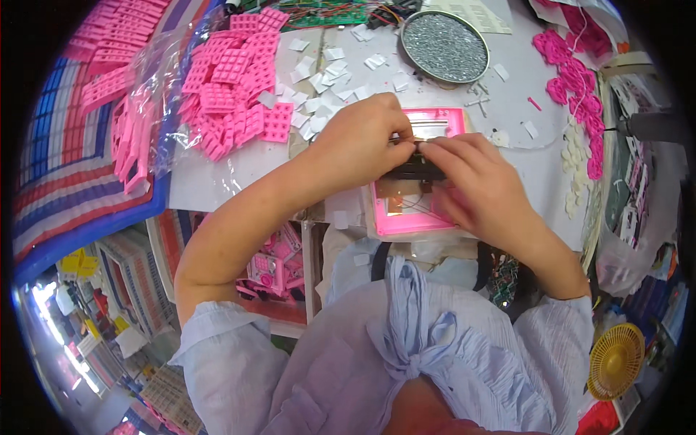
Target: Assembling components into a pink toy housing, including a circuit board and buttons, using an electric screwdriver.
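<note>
A pink rectangular plastic housing (409,225) lies on the table in front of me, with thin wires and a clear or shiny panel inside. Over its middle is a small black part (416,170). My left hand (366,141) reaches in from the left, thumb and forefinger pinched at the part's upper edge. From the right, my right hand (475,177) meets it there, its fingers bent round the part's right end. Both hands are closed on the black part; the fingertips partly hide it and the housing.
Pink keypads (232,65) are heaped at the left, beside pink parts in a plastic bag (170,105). White pieces (333,72) lie scattered nearby. A round tin of small metal screws (444,47) stands at the back. Pink and cream pieces (576,87) line the right. A yellow fan (616,361) is lower right.
</note>
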### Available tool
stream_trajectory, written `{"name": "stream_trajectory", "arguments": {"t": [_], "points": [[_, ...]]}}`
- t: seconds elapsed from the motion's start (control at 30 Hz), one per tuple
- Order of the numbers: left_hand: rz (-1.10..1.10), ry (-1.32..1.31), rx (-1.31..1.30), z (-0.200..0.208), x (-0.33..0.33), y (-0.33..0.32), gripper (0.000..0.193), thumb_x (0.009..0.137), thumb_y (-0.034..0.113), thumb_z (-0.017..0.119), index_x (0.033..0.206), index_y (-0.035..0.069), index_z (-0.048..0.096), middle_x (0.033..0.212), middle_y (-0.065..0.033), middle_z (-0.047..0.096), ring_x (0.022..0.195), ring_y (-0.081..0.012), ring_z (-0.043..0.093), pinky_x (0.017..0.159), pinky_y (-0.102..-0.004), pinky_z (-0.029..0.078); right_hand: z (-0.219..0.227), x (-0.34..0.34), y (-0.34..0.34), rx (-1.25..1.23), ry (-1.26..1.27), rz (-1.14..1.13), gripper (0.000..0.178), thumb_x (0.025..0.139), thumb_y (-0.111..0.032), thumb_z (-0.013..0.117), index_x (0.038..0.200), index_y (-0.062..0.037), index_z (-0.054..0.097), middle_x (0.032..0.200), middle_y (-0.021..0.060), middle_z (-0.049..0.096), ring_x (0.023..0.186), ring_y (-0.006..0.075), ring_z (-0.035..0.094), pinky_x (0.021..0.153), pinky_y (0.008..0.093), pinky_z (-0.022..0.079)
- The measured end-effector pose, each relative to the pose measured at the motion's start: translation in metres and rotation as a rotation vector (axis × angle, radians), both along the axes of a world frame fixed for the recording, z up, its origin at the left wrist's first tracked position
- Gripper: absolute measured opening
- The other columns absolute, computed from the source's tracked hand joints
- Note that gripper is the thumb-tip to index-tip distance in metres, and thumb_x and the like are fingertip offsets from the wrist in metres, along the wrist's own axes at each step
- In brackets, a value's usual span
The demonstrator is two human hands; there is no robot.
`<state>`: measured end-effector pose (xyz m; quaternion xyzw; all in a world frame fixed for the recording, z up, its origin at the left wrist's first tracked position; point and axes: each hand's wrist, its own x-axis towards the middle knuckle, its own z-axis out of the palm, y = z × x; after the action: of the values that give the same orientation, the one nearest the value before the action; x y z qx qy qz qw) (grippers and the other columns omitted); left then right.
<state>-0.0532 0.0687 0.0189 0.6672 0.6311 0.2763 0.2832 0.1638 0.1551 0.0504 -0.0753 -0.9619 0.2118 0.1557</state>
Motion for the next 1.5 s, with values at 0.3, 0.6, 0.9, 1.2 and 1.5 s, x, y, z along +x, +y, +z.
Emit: {"name": "stream_trajectory", "arguments": {"t": [0.3, 0.6, 0.9, 1.2, 1.5], "points": [[0.187, 0.508, 0.365, -0.02, -0.031, 0.111, 0.023, 0.085, 0.032, 0.068, 0.09, 0.011, 0.077, 0.089, -0.0114, 0.071, 0.092, -0.03, 0.068, 0.078, -0.0466, 0.052, 0.037, 0.057, 0.123, -0.489, 0.96, -0.34, 0.033, 0.095, -0.011, 0.054, 0.125, 0.0028, 0.058, 0.118, 0.0159, 0.065, 0.114, 0.028, 0.06, 0.101, 0.0443, 0.046], [0.071, 0.716, 0.325, -0.045, -0.018, 0.153, 0.021, 0.088, 0.029, 0.061, 0.084, 0.013, 0.073, 0.088, -0.0077, 0.073, 0.091, -0.0278, 0.068, 0.081, -0.0487, 0.045, 0.065, -0.05, 0.137, -0.88, 0.507, -0.009, 0.048, 0.095, -0.018, 0.067, 0.135, 0.0016, 0.051, 0.103, 0.015, 0.07, 0.092, 0.0206, 0.07, 0.082, 0.0334, 0.056], [0.087, 0.661, 0.126, -0.012, -0.019, 0.147, 0.03, 0.094, 0.036, 0.055, 0.085, 0.013, 0.074, 0.09, -0.0105, 0.074, 0.091, -0.0305, 0.069, 0.087, -0.0495, 0.046, 0.055, -0.061, 0.092, -1.074, 0.653, 0.13, 0.049, 0.091, -0.012, 0.069, 0.134, 0.0015, 0.05, 0.096, 0.014, 0.07, 0.088, 0.0222, 0.07, 0.083, 0.0373, 0.057], [0.053, 0.151, 0.49, 0.012, 0.037, -0.024, 0.018, 0.077, 0.011, 0.078, 0.09, 0.013, 0.067, 0.089, 0.0018, 0.07, 0.074, -0.0182, 0.061, 0.08, -0.0373, 0.035, 0.038, -0.018, 0.02, -1.168, 0.723, 0.247, 0.041, 0.099, -0.028, 0.063, 0.132, -0.0134, 0.044, 0.064, -0.003, 0.046, 0.059, 0.0114, 0.045, 0.056, 0.0304, 0.042], [0.152, -0.042, 0.468, 0.001, 0.045, -0.042, 0.017, 0.077, 0.013, 0.079, 0.089, 0.013, 0.067, 0.087, 0.0015, 0.069, 0.08, -0.0201, 0.064, 0.082, -0.0384, 0.034, 0.036, -0.029, -0.004, -1.105, 0.717, 0.249, 0.034, 0.097, -0.029, 0.068, 0.118, -0.0143, 0.046, 0.061, -0.0033, 0.046, 0.053, 0.0121, 0.046, 0.049, 0.0305, 0.04]]}}
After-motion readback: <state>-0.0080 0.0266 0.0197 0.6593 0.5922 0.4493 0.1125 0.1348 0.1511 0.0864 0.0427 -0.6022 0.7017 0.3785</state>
